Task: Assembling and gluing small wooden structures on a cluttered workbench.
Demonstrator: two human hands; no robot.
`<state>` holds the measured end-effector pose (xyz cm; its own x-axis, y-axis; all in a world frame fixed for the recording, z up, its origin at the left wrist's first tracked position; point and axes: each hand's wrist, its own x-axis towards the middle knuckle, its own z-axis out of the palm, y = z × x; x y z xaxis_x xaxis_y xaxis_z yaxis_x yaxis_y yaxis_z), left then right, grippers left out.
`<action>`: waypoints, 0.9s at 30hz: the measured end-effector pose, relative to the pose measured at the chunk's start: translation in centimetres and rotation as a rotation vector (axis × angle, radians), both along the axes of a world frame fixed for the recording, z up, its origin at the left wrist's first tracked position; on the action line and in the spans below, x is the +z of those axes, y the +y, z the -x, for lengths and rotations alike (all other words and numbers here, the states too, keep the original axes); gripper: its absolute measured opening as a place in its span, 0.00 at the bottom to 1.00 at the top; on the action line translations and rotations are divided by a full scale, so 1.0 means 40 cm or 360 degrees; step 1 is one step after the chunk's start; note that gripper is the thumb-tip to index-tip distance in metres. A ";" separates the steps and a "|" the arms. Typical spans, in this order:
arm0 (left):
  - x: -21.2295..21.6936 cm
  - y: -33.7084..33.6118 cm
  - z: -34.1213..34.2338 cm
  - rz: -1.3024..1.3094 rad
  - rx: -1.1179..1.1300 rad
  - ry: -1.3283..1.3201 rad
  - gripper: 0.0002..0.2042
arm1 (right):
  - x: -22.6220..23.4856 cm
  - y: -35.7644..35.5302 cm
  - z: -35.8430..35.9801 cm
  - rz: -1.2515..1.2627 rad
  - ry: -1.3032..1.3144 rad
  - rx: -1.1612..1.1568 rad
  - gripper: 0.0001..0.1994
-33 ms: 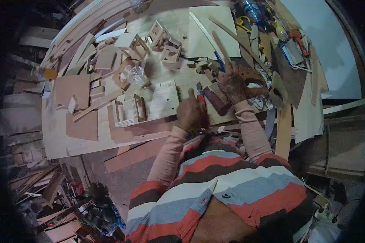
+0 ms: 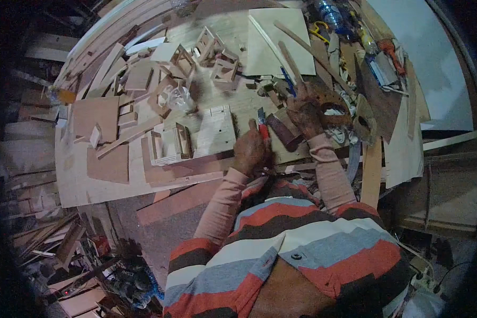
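At the near edge of the workbench, my left hand (image 2: 250, 150) is closed, with one digit pointing away from me. Directly to its right lies a red-handled tool (image 2: 263, 129) with a dark flat tip; whether the hand touches it is unclear. My right hand (image 2: 304, 110) is lowered over the bench, its fingers partly hidden and blurred. A thin wooden strip (image 2: 290, 59) runs up to its fingertips, beside a blue pen-like piece (image 2: 288, 82). Just left of the right wrist sits a dark brown block (image 2: 285, 130). Small wood offcuts (image 2: 265, 86) lie beyond.
Small wooden box frames (image 2: 174, 140) and a pale slotted board (image 2: 214, 130) stand left of my hands. A clear plastic bag (image 2: 180, 99) lies behind them. Toward the right are a brown handsaw handle (image 2: 334, 112), a blue-tinted bottle (image 2: 329, 17) and a yellow sheet (image 2: 273, 42).
My left hand has shifted slightly right and nearer to the red-handled tool. My right hand has hardly moved.
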<state>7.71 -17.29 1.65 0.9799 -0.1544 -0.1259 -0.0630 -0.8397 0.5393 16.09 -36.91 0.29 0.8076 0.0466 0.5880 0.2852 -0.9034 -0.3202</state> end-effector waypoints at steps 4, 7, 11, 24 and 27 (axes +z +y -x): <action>-0.002 -0.039 0.043 0.0072 0.0034 -0.0064 0.40 | 0.038 -0.024 0.066 -0.0372 0.0558 -0.0045 0.21; -0.014 -0.047 0.027 0.0032 0.0073 -0.0078 0.42 | 0.046 -0.025 0.083 -0.0605 0.0647 0.0055 0.20; -0.033 -0.050 -0.032 0.0041 0.0174 -0.0215 0.42 | 0.032 -0.045 0.103 -0.0752 0.0616 -0.0036 0.19; 0.012 0.047 0.134 0.0833 0.0530 -0.0272 0.33 | 0.091 -0.026 0.089 -0.0777 0.0440 0.0259 0.17; 0.003 0.105 0.217 0.1075 0.0815 -0.0244 0.32 | 0.102 0.085 0.093 -0.0919 0.0560 0.0624 0.20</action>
